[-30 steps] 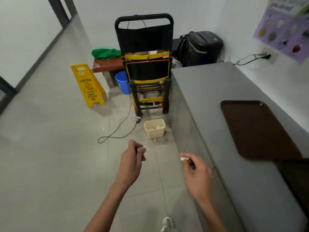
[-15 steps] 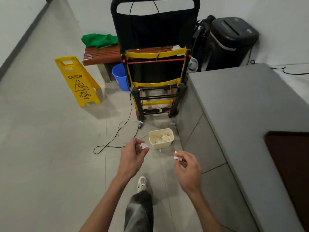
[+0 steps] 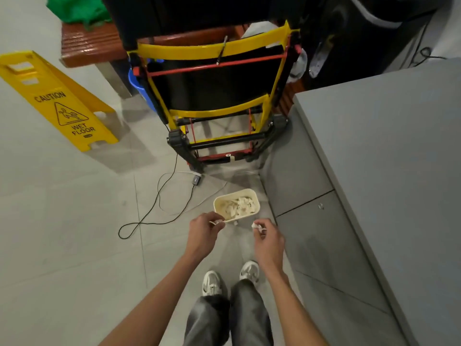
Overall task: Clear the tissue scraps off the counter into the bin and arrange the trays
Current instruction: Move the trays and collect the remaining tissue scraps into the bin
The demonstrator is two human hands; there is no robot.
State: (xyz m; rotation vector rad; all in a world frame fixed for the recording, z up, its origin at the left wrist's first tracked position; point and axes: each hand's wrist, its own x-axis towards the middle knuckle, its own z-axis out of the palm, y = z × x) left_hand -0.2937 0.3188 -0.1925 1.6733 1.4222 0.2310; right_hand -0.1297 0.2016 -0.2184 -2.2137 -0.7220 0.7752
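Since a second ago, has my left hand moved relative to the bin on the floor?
Yes. The left hand, pinching a tissue scrap, has closed in on the cream bin; now it hovers by the bin's near rim.

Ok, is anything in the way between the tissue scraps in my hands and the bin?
Nothing visible. The bin stands open-topped on the floor just ahead, partly filled with tissue. The left hand pinches the left scrap and the right hand the right scrap, both near its front rim, only air between.
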